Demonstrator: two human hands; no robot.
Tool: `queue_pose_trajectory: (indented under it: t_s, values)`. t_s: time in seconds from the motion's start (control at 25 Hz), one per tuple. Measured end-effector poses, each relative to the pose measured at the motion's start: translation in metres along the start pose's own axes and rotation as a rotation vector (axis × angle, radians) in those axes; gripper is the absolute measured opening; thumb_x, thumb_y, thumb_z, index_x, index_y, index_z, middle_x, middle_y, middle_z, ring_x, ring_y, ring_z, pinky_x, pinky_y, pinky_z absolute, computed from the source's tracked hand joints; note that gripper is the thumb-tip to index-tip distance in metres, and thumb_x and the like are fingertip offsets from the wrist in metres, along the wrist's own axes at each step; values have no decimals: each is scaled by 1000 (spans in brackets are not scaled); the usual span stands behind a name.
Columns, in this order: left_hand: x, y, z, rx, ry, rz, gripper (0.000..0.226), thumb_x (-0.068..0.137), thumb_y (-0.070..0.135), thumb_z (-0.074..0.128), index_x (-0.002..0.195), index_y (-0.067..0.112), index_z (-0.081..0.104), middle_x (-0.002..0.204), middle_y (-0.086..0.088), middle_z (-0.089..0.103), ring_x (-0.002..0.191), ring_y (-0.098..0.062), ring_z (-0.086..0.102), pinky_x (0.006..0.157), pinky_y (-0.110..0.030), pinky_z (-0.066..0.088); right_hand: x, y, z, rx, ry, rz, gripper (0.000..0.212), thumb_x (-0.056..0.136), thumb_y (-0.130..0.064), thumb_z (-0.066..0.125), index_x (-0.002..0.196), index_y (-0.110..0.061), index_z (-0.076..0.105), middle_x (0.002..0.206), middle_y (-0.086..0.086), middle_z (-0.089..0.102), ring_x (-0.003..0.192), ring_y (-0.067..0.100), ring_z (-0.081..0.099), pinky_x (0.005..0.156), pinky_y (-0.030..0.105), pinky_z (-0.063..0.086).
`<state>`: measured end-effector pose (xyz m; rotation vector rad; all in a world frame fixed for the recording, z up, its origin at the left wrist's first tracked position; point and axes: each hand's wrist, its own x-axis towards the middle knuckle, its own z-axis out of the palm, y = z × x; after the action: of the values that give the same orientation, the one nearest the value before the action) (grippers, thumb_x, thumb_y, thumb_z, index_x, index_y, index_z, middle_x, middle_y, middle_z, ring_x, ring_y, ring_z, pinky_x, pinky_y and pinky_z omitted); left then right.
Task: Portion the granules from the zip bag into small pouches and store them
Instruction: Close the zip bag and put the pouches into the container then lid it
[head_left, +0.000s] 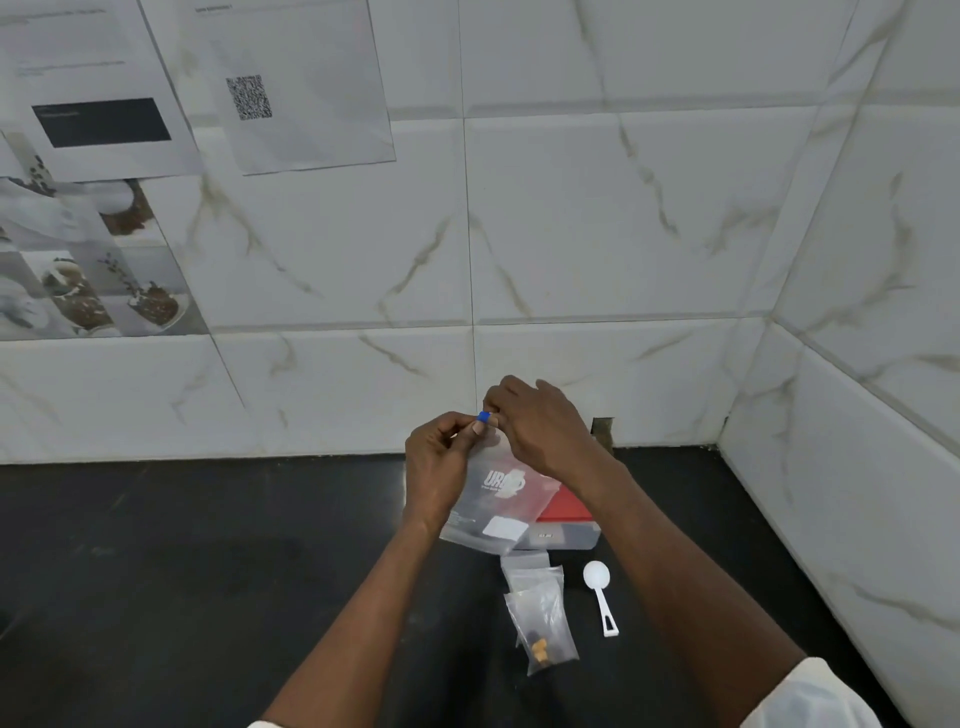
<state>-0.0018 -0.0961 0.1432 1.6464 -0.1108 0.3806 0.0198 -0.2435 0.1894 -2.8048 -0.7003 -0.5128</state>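
Counter (208, 571): black, bare on its left part.
Zip bag (493, 504): landmark; clear, printed, held up above the counter.
Left hand (441, 467): pinching the bag's top edge.
Right hand (540, 426): closed on the bag's top by the blue slider (484, 415).
Box (563, 525): red-lidded, directly behind the bag.
Small pouches (540, 613): stacked just below the bag.
Scoop (600, 595): white, below-right of the bag.

Both arms reach forward, close together, bare up to white sleeves at elbows. Left hand (441, 462) up, fingers curled, thumb and first finger pinched shut on top edge of zip bag (493, 499). Right hand (540, 421) just beside left, back of hand up, fingers bent down, pinching same top edge. Fingertips of both hands almost touching.
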Motion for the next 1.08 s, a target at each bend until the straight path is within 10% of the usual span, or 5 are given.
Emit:
queue_pose_trajectory:
  t_s: [0.64, 0.72, 0.88, 1.08]
  values:
    - [1, -12, -30, -271, 117, -35, 15, 99, 6, 59, 93, -3, 70, 88, -20, 75, 84, -29, 77, 87, -38, 62, -41, 68, -8, -146, -30, 127, 15, 100, -21, 47, 107, -19, 59, 106, -1, 56, 87, 23, 61, 104, 48, 37]
    - [0, -9, -27, -320, 102, -67, 17, 101, 7, 56, 95, -4, 68, 89, -17, 74, 83, -30, 77, 83, -39, 63, -44, 66, -12, 80, -12, 216, 12, 99, -25, 48, 105, -20, 58, 103, -2, 58, 87, 21, 61, 88, 38, 46]
    - [5, 1, -29, -443, 75, -145, 18, 105, 15, 51, 100, 1, 61, 92, -11, 71, 84, -29, 77, 71, -36, 64, -67, 58, 11, 1280, 22, 582, 40, 88, -28, 71, 124, -24, 53, 112, 1, 68, 100, 19, 70, 89, 38, 56]
    - [27, 8, -42, -567, 172, -206, 19, 106, 15, 49, 92, 10, 61, 86, -6, 72, 74, -19, 77, 65, -32, 64, -93, 23, 77, 1422, -198, 658, 29, 91, -18, 68, 119, -15, 63, 113, 5, 73, 108, 24, 69, 92, 40, 56]
